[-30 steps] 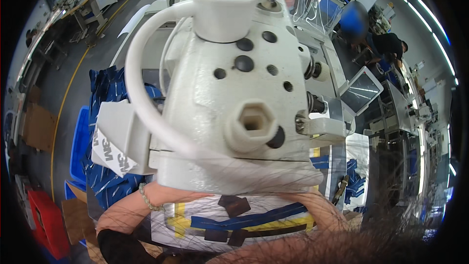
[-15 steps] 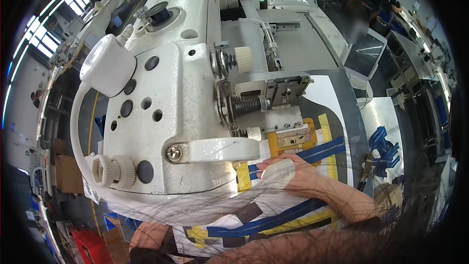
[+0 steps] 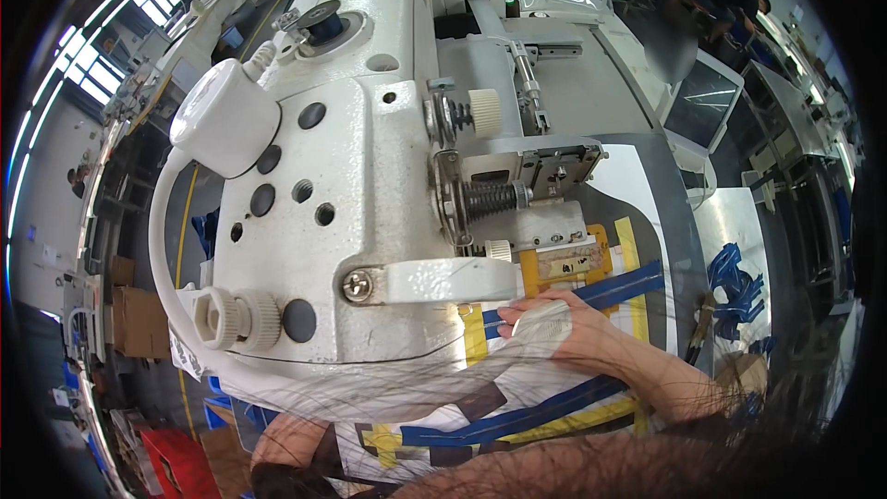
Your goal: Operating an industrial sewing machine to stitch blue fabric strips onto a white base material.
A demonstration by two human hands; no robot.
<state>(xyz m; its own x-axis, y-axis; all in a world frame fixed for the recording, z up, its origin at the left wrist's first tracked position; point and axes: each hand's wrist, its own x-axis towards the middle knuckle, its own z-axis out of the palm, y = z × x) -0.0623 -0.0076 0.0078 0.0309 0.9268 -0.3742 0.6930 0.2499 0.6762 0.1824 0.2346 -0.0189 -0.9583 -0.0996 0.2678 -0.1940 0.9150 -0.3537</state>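
- Right hand: at the upper blue strip, fingers bent over its near end; can't tell if it's pinched or just pressed down. Pale patch over back of hand, type unclear.
- Left hand: hidden by the machine head; only the left forearm shows, lower left. Can't tell its grip, or whether the hands meet.
- Upper blue strip: runs right and slightly up from the fingers, just beside a yellow frame. Yellow tape near its left end.
- Lower blue strip: closer to the wearer, slanted the same way, yellow cross-shaped tape at its left end.
- White sewing machine: fills the middle; white hose bends down its left side, dark spool on top.
- Right side: tilted screen; bunched blue strips on a shiny metal surface.
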